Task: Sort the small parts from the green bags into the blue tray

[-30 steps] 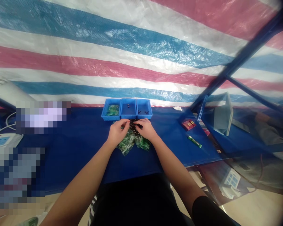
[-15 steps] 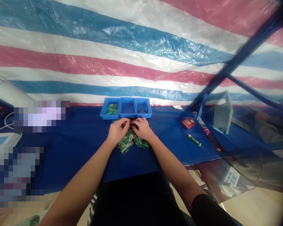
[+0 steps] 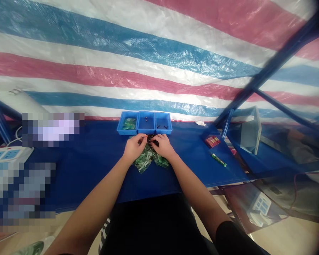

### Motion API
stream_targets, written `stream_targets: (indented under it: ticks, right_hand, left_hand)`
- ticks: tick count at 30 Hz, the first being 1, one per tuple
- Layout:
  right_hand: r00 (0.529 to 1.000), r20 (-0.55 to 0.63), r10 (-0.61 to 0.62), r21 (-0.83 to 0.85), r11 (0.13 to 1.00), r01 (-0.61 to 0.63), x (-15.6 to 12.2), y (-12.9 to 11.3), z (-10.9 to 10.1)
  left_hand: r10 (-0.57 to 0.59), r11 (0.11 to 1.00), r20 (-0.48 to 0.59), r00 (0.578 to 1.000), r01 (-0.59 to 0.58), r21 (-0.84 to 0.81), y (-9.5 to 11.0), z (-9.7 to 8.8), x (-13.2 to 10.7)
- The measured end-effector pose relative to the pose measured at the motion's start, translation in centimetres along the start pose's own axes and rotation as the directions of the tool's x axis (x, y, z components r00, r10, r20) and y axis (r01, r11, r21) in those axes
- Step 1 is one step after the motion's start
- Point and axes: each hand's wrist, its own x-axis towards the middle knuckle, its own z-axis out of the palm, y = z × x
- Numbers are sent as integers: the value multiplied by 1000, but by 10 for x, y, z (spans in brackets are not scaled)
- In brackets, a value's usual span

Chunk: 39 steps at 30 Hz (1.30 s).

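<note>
Both hands are over a pile of small clear packets with green contents (image 3: 143, 163) on the blue tabletop. Small black parts (image 3: 150, 137) lie between my fingertips at the back of the pile. My left hand (image 3: 134, 148) has thumb and forefinger pinched together at the black parts; anything between them is too small to name. Opposite it, my right hand (image 3: 163, 146) curls its fingers at the same parts, and its grip is partly hidden. Just beyond stand three blue bins: the left bin (image 3: 127, 132) holds green packets, the middle bin (image 3: 146, 130) and right bin (image 3: 163, 131) a few small dark parts.
On the right lie a red box (image 3: 212, 141) and a green tube (image 3: 218, 160). A blue metal frame (image 3: 239, 97) rises there. A white power strip (image 3: 9, 156) is at the left. Striped plastic sheeting (image 3: 138, 76) hangs behind the table (image 3: 95, 184).
The view has shifted slightly, moving the bins a little to the right in it. My fingertips have drawn slightly apart, showing more of the black parts between them.
</note>
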Motion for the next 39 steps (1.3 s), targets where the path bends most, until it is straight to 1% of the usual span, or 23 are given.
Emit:
stream_targets:
  ticks: [3, 6, 13, 16, 18, 20, 23, 26, 30, 34, 39]
  right_hand:
    - [1000, -7, 2, 12, 1000, -2, 0, 0, 0]
    - [1000, -4, -26, 29, 999, 26, 0, -1, -2]
    - [999, -2, -37, 44, 998, 37, 0, -6, -5]
    - [997, -26, -71, 98, 992, 74, 0, -6, -5]
    - [994, -70, -79, 171, 981, 90, 0, -7, -5]
    - [990, -133, -44, 247, 966, 76, -1, -7, -6]
    - [980, -196, 29, 336, 941, 40, -2, -7, -8]
    - [979, -194, 58, 384, 923, 22, -2, -7, -9]
    - [974, -218, 64, 407, 913, 32, 0, -9, -11]
    - [978, -206, 14, 386, 920, 68, 0, -16, -18]
    - [984, -175, 43, 416, 909, 34, 0, -23, -22]
  left_hand:
    - [5, 1000, -2, 1000, -5, 3, -2, 0, 0]
    - [10, 1000, 3, 1000, -10, 9, -2, 0, -1]
    - [35, 999, 17, 999, -35, 37, 0, 1, -3]
    - [44, 998, 18, 999, -45, 53, 0, 0, -3]
    - [50, 997, 21, 999, -51, 56, -1, 0, -3]
    - [64, 995, 25, 998, -66, 72, -2, -1, -2]
    - [126, 982, 59, 990, -133, 132, -4, -2, -2]
    - [184, 963, 104, 977, -200, 178, -5, -1, -1]
    - [217, 959, 117, 969, -234, 161, -4, 2, 0]
    - [222, 963, 96, 970, -233, 134, -3, 2, 0]
    - [204, 968, 48, 978, -208, 143, -1, 1, -1]
